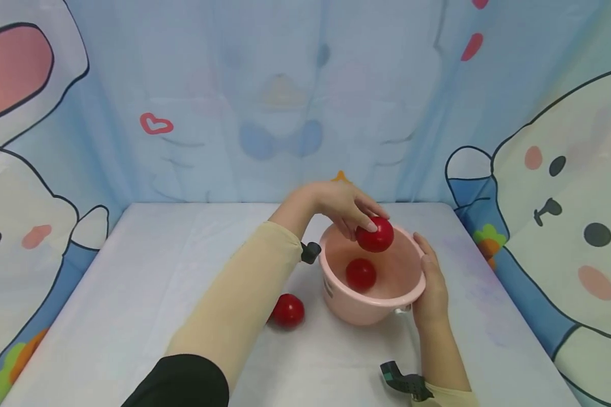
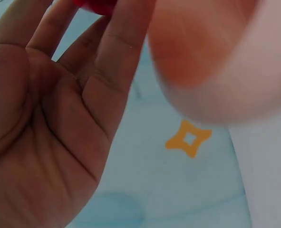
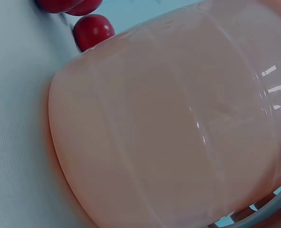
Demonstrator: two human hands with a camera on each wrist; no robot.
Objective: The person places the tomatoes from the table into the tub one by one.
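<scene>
My left hand (image 1: 343, 208) reaches in from the left and grips a glossy red ball (image 1: 375, 234) over the mouth of a pink bucket (image 1: 361, 311). Inside that bucket lies a second red ball (image 1: 360, 275). The left wrist view shows the palm (image 2: 50, 118) with the held ball (image 2: 98, 5) partly hidden behind the fingers; the bucket rim (image 2: 202, 107) is blurred beside it. My right hand (image 1: 431, 288) rests against the bucket's right outer side, its fingers lying along the rim. In the right wrist view, the bucket's wall (image 3: 164, 118) fills most of the frame.
On the white tabletop (image 1: 107, 316), left of the bucket, sits another red ball (image 1: 288, 311), with more red partly hidden by the left sleeve (image 1: 239, 299). Several red balls (image 3: 92, 31) show in the right wrist view. A printed curtain (image 1: 285, 68) hangs behind the table.
</scene>
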